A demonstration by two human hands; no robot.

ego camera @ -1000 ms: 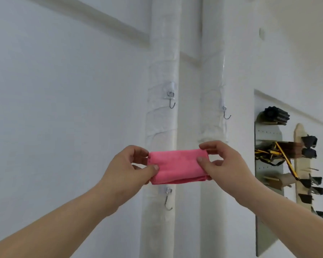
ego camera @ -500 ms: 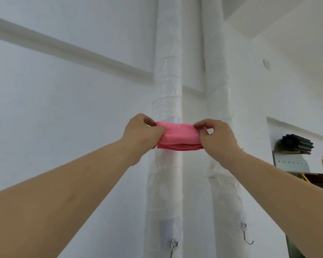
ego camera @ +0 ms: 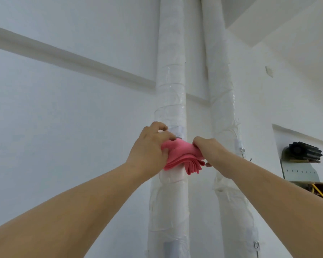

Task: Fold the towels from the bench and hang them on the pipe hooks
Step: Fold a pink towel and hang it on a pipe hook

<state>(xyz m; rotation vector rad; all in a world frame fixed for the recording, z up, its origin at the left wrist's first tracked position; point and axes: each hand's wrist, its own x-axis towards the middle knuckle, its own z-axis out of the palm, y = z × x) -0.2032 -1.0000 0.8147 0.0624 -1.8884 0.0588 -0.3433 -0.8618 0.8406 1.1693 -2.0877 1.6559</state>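
Observation:
A folded pink towel (ego camera: pixel 183 155) is held against the left white wrapped pipe (ego camera: pixel 171 90), just below a small hook mount (ego camera: pixel 178 131). My left hand (ego camera: pixel 150 148) grips the towel's left end, fingers curled over its top. My right hand (ego camera: pixel 206 148) pinches the right end. The towel's layered edges fan downward at the lower right. The hook itself is mostly hidden by the towel and my fingers.
A second wrapped pipe (ego camera: pixel 223 108) runs beside the first, with a metal hook (ego camera: pixel 242 150) at hand height and another hook (ego camera: pixel 256 245) lower down. A pegboard with a black tool (ego camera: pixel 304 152) hangs on the right wall.
Both hands have brought the towel onto the left pipe at the hook mount; the towel now sags and fans open at its lower right edge. The camera tilted further up.

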